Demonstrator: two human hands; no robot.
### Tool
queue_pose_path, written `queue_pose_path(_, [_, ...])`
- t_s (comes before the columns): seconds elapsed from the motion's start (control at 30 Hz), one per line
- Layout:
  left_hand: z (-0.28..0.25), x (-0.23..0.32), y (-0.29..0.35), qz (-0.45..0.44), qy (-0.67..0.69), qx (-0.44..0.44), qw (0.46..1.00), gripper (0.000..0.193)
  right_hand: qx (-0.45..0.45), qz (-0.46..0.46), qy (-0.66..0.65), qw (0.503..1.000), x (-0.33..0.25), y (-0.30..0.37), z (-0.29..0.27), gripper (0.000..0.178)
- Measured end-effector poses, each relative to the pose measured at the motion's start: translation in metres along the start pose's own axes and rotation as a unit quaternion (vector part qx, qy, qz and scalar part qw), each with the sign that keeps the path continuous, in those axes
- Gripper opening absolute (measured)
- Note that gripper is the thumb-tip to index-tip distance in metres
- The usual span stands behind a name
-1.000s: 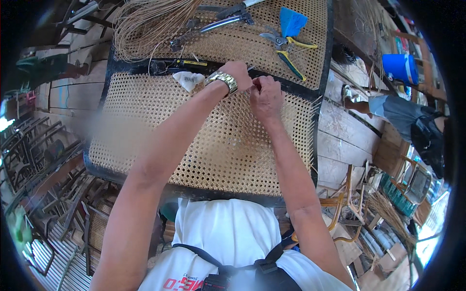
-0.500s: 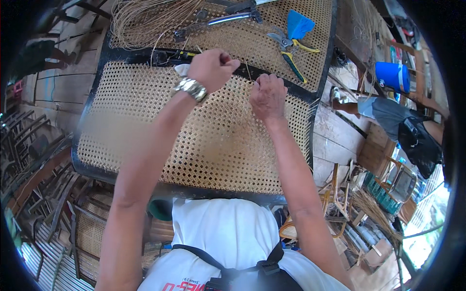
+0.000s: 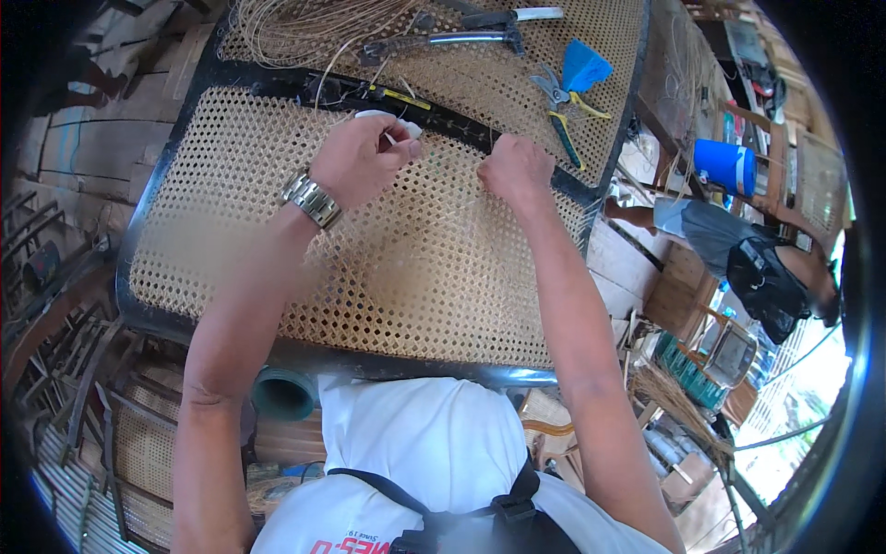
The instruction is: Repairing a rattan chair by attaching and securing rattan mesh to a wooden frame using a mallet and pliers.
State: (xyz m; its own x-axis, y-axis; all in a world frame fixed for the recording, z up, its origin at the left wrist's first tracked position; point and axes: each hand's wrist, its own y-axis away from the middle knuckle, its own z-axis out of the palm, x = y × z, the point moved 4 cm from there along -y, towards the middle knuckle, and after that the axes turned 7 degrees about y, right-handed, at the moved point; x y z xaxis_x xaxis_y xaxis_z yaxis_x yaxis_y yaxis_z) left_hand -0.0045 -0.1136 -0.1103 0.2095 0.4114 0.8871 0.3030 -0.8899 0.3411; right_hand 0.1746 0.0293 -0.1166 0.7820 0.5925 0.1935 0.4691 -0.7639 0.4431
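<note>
A panel of open-weave cane webbing (image 3: 415, 314) in a dark frame lies before me. My left hand (image 3: 355, 162), with a metal-banded watch (image 3: 312, 200) on its wrist, is over the webbing's far part. Its fingers are closed round a small white thing (image 3: 406, 128), mostly hidden by the hand. Farther right, my right hand (image 3: 519, 171) is closed at the dark crossbar (image 3: 452, 125). What its fingers hold, if anything, is hidden. A yellow-and-black tool (image 3: 404, 98) lies on the crossbar beyond my left hand.
Beyond the crossbar lie a coil of cane strands (image 3: 309, 32), a hammer-like tool (image 3: 443, 39), pruning shears (image 3: 556, 97) and a blue piece (image 3: 585, 66). Chair frames (image 3: 101, 369) stand at the left. Another person (image 3: 715, 235) is at the right, near a blue bucket (image 3: 725, 166).
My left hand has moved left and nearer to me, away from the crossbar, with the white thing showing more. My right hand stays by the crossbar. The whole view has shifted slightly.
</note>
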Motion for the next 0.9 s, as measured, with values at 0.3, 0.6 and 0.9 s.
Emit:
queue_pose_path(0.3, [-0.015,-0.004,-0.003,-0.003,0.042,0.004,0.999,0.034,-0.029,0.028,-0.070,0.997,0.017,-0.011,0.002,0.035])
queue_pose_path(0.6, [-0.014,-0.005,-0.005,-0.004,-0.003,-0.024,1.000,0.037,-0.135,0.000,-0.079,0.988,0.019,-0.028,0.002,0.042])
queue_pose_path(0.9, [-0.014,-0.006,-0.010,-0.006,0.000,-0.018,1.000,0.040,-0.059,-0.044,-0.237,0.969,0.055,-0.023,0.048,0.028])
